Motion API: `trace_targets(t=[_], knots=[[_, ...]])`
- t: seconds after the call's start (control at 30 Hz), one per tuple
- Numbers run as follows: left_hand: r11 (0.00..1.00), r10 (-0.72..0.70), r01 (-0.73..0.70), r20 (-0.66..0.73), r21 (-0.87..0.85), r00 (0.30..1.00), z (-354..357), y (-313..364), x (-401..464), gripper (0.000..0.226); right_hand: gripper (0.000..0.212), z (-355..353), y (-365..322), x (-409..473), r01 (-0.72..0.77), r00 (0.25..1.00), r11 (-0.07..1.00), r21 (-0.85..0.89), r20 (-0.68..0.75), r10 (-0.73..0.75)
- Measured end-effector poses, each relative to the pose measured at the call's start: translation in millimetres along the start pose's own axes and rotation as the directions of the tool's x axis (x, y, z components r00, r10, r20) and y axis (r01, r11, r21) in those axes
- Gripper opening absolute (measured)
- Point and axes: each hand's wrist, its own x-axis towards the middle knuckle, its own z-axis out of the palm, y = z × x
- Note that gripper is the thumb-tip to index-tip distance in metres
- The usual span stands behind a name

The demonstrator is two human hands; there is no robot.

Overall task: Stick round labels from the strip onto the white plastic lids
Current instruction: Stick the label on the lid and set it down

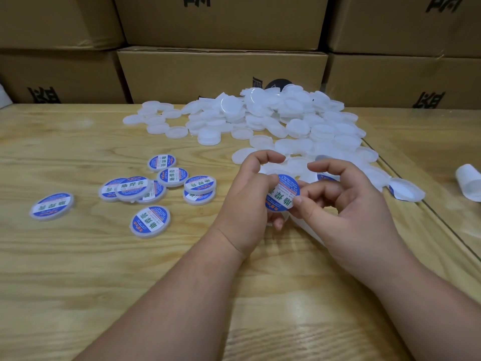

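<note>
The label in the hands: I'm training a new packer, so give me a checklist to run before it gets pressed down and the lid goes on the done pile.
1. Label held by both hands: ok. Left hand and right hand pinch it from opposite sides.
2. Lid under the label: cannot tell; fingers hide most of it.
3. Label centred on the lid: cannot tell.
4. Label flat, uncreased: ok on the part showing.
5. Room on the done pile: ok; bare table around it.
6. Supply: ok. Blank lids heaped behind, strip lies to the right.
</note>
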Motion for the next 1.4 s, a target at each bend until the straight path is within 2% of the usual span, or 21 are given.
trace_targets(t=[0.87,1.17,1.4], knots=[[0.999,0.021,-0.022,0.014,0.035,1.000,1.0,0.1,0.3,0.036,0.042,-0.3,0.4,0.9,-0.023,0.999,0.999,-0.028,-0.039,0.022],[0.998,0.043,-0.044,0.021,0.041,0.999,0.6,-2.7,0.1,0.046,0.040,-0.5,4.1,1.1,-0.024,0.996,0.999,-0.048,-0.082,0.020],[0.993,0.083,-0.077,-0.062,0.086,0.995,4.0,-2.8,-0.2,0.043,0.031,-1.6,4.1,-1.0,0.030,0.987,0.994,-0.103,-0.153,-0.045]])
